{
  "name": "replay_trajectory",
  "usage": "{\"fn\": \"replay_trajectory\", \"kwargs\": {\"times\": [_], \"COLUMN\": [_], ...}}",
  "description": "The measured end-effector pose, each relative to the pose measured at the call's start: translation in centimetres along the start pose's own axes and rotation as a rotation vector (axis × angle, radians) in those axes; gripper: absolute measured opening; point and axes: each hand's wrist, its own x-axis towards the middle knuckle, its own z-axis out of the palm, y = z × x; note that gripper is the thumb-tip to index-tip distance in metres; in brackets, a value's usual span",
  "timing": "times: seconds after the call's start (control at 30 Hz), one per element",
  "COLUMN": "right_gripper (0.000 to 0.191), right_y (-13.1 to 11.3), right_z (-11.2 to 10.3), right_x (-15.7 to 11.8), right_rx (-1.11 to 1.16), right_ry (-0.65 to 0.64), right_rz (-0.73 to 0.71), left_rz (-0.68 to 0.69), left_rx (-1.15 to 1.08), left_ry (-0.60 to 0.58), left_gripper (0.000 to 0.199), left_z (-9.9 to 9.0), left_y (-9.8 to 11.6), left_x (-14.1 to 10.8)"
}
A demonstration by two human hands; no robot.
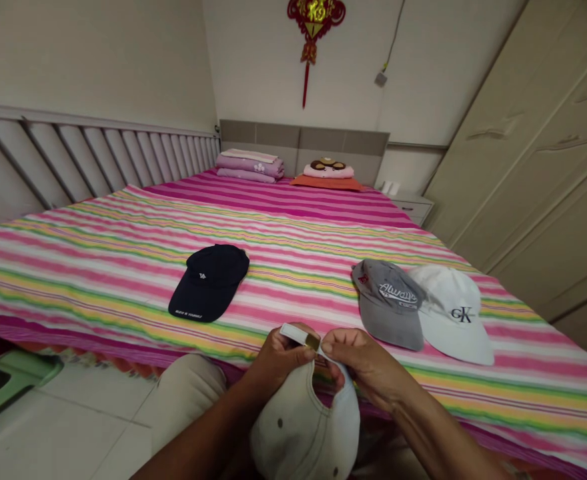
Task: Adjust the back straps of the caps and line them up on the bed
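A pale baseball cap (298, 427) hangs below my hands above my lap, its back opening and adjustable strap turned up. My left hand (279, 363) pinches the strap next to its brass-coloured buckle (312, 342), and the strap's free end sticks out past the fingers. On the other side of the buckle, my right hand (361, 360) is closed on the strap, thumb and forefinger together. Past my hands, a navy cap (213, 280) lies on the bed to the left. To the right lie a grey cap (391, 303) and a white cap (453, 313), the grey one overlapping the white.
The bed's striped sheet (293, 267) spreads ahead of me. Folded purple bedding (248, 167) and a pink folded item (328, 172) rest by the headboard (258, 137). A white railing (98, 153) runs along the left, a wardrobe (533, 167) stands right, and a green stool (28, 373) is lower left.
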Motion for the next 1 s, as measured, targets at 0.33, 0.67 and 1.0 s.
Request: {"fn": "replay_trajectory", "kwargs": {"times": [0.33,0.67,1.0], "right_gripper": [0.027,0.031,0.023], "right_y": [-0.1,-0.6,0.6], "right_z": [-0.3,-1.4,-1.0], "right_x": [0.3,0.6,1.0], "right_rx": [-0.052,-0.12,-0.138], "right_ry": [-0.01,-0.143,-0.03], "right_rz": [0.005,0.069,0.01], "left_rz": [-0.028,-0.058,-0.299], "left_rx": [0.023,0.098,0.092], "left_ry": [-0.028,0.108,0.121], "left_gripper": [0.026,0.023,0.022], "left_z": [-0.4,-0.8,-1.2], "left_y": [1.0,1.2,1.9], "left_x": [-0.1,0.3,0.5]}}
